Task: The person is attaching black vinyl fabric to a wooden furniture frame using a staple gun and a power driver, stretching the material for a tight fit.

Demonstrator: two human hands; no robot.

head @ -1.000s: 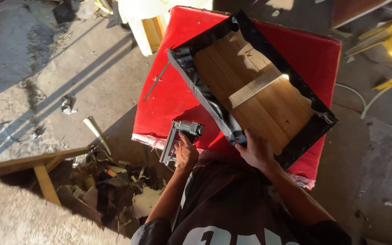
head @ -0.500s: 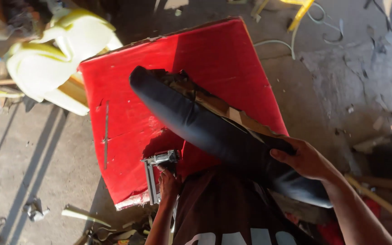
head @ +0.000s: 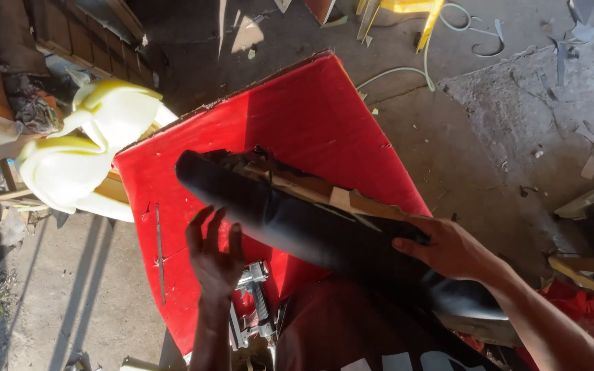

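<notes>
With right hand (head: 448, 249) gripping the black upholstered seat panel (head: 297, 220) on edge over the red board (head: 290, 124) and left hand (head: 214, 257) spread beside it, we'd best steady both ends.

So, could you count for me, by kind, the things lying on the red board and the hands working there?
Black upholstered seat panel, wooden underside showing: 1
Metal staple gun: 1
Red board: 1
Hands: 2, left hand and right hand
Total: 5
</notes>
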